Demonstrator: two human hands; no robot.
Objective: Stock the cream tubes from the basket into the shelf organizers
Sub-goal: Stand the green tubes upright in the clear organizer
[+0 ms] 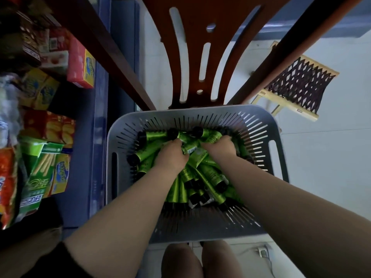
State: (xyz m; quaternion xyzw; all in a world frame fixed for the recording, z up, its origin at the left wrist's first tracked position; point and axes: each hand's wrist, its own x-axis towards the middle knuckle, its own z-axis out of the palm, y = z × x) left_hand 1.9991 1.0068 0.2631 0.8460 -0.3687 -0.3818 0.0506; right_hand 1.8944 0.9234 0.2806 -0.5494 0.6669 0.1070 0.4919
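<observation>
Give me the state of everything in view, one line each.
Basket: upright on the chair, still holds many tubes.
Tubes: green, capped, piled loose in the basket.
Left hand: in the pile, fingers curled on tubes.
Right hand: in the pile, gripping tubes.
Chair: upright, carrying the basket.

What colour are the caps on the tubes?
Black. The head view shows black caps on shiny green tubes in the grey basket.
</observation>
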